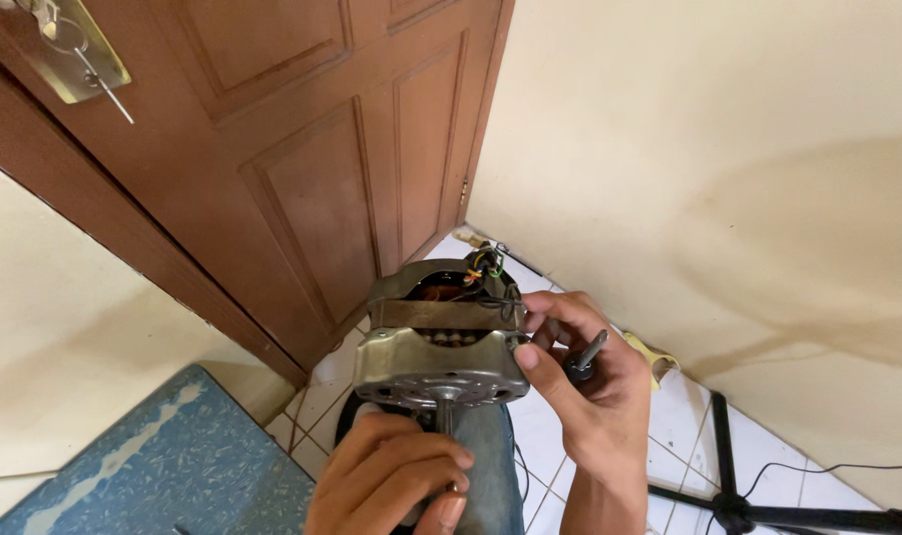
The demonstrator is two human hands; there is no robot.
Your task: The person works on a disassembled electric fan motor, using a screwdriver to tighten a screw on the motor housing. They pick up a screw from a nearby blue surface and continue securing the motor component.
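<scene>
An electric motor (439, 337) with a grey metal housing, a laminated steel band and coloured wires on top is held up in front of me. My left hand (392, 481) is closed around its shaft from below. My right hand (585, 381) grips the motor's right side with thumb and fingers, and also holds a small dark-handled screwdriver (585, 357) against the palm.
A brown panelled wooden door (302, 149) with a key in its lock (69, 54) stands ahead. Cream walls (729, 168) meet at a corner. Below are a white tiled floor (689, 426), a blue patterned surface (164, 466) and a black tripod leg (768, 510).
</scene>
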